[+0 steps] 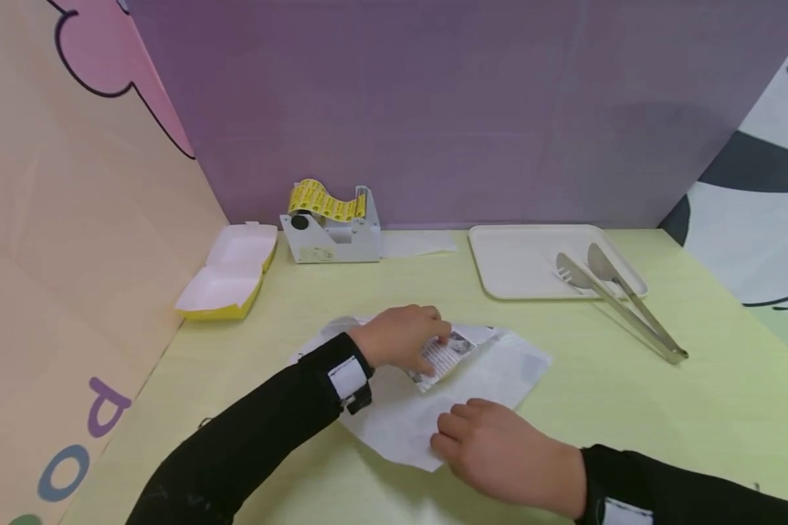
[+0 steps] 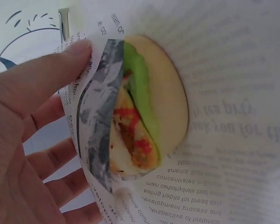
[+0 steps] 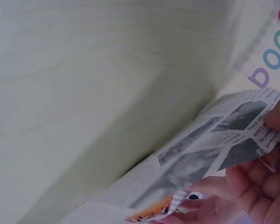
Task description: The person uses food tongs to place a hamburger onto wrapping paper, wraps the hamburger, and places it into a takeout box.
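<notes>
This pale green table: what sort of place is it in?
Probably a takeaway-food packing station, perhaps a mock-up: there is a filled bun, an open yellow-and-white carton and metal tongs.

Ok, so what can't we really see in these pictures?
Head view: most of the burger, behind the left hand and wrapping paper.
Head view: print on the yellow label roll, too small.
Left wrist view: one side of the burger, behind a paper flap.
Right wrist view: part of the right hand, past the right edge.
</notes>
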Tool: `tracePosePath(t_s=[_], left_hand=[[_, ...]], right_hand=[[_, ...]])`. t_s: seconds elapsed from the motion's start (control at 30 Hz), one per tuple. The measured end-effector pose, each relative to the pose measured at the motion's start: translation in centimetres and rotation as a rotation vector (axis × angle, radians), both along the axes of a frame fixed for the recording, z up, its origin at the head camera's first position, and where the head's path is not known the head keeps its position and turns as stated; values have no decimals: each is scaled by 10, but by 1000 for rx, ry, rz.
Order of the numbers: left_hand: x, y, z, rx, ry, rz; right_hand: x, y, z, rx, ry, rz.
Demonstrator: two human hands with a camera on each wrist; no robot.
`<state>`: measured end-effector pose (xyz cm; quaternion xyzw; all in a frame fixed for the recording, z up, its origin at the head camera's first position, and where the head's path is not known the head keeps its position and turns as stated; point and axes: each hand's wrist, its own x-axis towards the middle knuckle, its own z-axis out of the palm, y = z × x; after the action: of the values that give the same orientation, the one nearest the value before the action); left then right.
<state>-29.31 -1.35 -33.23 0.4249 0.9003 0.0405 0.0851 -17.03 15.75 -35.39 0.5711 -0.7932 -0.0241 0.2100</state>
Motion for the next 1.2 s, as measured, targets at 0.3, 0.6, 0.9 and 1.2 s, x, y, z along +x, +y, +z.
tracePosePath(t_s=[0.3, 0.6, 0.9, 1.2], left_hand=[[3, 5, -4, -48, 112, -4], [3, 5, -8, -77, 91, -1], [0, -1, -5, -37, 29, -21], [0, -3, -4, -20, -9, -16]], right_hand=[[-1, 0, 3, -46, -9, 36], [0, -3, 0, -18, -59, 38], [-5, 2, 8, -57, -18, 33], [-26, 6, 26, -198, 57, -19]])
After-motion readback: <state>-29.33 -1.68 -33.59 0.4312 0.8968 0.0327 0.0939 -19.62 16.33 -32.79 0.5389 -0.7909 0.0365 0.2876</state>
